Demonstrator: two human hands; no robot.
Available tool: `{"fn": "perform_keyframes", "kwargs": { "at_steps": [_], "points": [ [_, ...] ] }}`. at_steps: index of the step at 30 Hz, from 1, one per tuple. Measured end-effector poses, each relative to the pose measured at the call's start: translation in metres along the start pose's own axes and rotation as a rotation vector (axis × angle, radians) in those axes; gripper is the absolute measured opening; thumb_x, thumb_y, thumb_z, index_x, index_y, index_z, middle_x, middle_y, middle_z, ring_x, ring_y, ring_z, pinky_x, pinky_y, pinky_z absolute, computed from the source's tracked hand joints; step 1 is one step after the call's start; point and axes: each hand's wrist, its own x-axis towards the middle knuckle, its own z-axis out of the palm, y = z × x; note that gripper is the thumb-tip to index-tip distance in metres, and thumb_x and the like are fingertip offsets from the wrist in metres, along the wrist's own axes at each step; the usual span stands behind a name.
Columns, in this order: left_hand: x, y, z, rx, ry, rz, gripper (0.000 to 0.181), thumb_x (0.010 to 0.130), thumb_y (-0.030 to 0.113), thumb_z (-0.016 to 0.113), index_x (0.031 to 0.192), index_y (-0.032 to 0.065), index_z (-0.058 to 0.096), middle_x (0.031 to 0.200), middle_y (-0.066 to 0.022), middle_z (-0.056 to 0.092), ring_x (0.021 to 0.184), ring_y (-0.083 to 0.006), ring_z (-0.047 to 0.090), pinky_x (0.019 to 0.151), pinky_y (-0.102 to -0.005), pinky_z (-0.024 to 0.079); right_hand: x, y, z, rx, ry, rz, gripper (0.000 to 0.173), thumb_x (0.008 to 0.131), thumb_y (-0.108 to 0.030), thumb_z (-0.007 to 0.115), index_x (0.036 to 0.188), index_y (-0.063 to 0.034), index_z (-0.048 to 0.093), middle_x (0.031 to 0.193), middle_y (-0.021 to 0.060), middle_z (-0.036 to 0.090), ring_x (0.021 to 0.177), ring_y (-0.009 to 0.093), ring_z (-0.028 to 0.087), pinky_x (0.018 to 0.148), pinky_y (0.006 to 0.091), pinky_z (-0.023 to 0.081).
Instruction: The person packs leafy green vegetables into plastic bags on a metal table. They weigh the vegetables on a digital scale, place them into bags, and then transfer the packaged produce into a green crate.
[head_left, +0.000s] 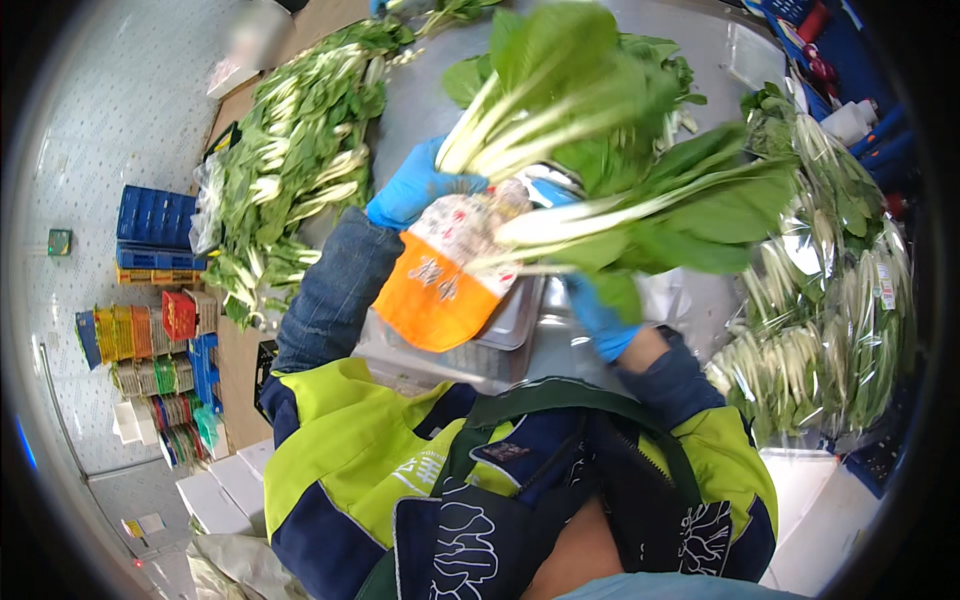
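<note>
My left hand (424, 184), in a blue glove, is closed on the pale stem ends of a bunch of leafy greens (525, 127); its leaves point up and right. My right hand (600, 311), also blue-gloved, is partly hidden under a second bunch of greens (637, 217), so its grip does not show clearly. An orange and floral cloth (442, 289), perhaps a sleeve cover or cap, lies between my forearms. Below it a clear plastic container (521, 315) stands on the metal table (412, 97).
A long heap of loose greens (300, 142) lies on the left. Clear-bagged greens (817, 322) are piled on the right. Blue crates (862, 45) stand at the upper right, with a white bottle (847, 124). Stacked baskets (142, 330) stand beyond the table at left.
</note>
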Motion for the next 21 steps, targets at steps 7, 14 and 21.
{"fn": "perform_keyframes", "kwargs": {
  "at_steps": [7, 14, 21],
  "points": [
    [-0.077, -0.098, -0.082, 0.772, -0.207, 0.164, 0.067, 0.064, -0.001, 0.072, 0.126, 0.0097, 0.048, 0.112, -0.016, 0.054, 0.105, -0.0349, 0.053, 0.091, -0.039, 0.044, -0.015, -0.061, 0.242, 1.683, -0.134, 0.917, 0.024, 0.097, -0.02, 0.044, 0.115, -0.0072, 0.052, 0.119, 0.0083, 0.055, 0.106, 0.02, 0.055, 0.093, 0.0297, 0.046],
    [-0.076, -0.145, -0.094, 0.871, -0.203, 0.473, 0.102, 0.06, 0.012, 0.079, 0.144, 0.0168, 0.021, 0.129, -0.0199, 0.045, 0.116, -0.0397, 0.045, 0.096, -0.0435, 0.041, -0.017, -0.083, 0.19, 1.808, -0.505, 0.881, 0.035, 0.095, -0.024, 0.048, 0.114, 0.0045, 0.056, 0.105, 0.0169, 0.063, 0.104, 0.028, 0.06, 0.095, 0.0352, 0.047],
    [-0.155, -0.104, -0.124, 0.643, 0.021, 0.32, 0.03, 0.076, 0.008, 0.067, 0.105, 0.0082, 0.062, 0.103, -0.0089, 0.06, 0.095, -0.0246, 0.058, 0.085, -0.0349, 0.046, 0.023, -0.141, 0.03, 0.622, -0.604, 0.383, 0.033, 0.093, -0.027, 0.052, 0.118, -0.0081, 0.06, 0.089, 0.002, 0.065, 0.08, 0.007, 0.059, 0.07, 0.0199, 0.045]
  ]
}}
